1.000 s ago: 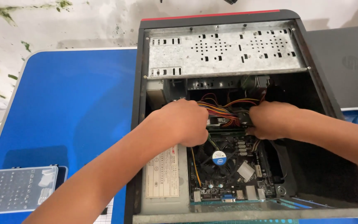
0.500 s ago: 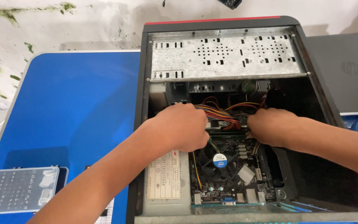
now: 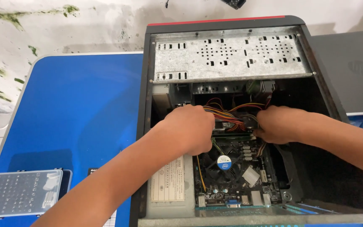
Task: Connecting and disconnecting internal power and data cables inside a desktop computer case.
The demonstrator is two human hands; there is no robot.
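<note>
Both my hands are inside the open case [image 3: 148, 84], which lies on its side on the blue table [image 3: 76, 117]. My left hand [image 3: 188, 129] and right hand [image 3: 279, 124] rest at either end of a green strip, seemingly a memory stick [image 3: 231, 135], just under the coloured wires [image 3: 227, 113]. The fan [image 3: 224, 162] sits below it. A clear bit box [image 3: 22, 192] lies at the table's near left.

Two bare, sleeveless forearms and hands [image 3: 190, 128]
</note>
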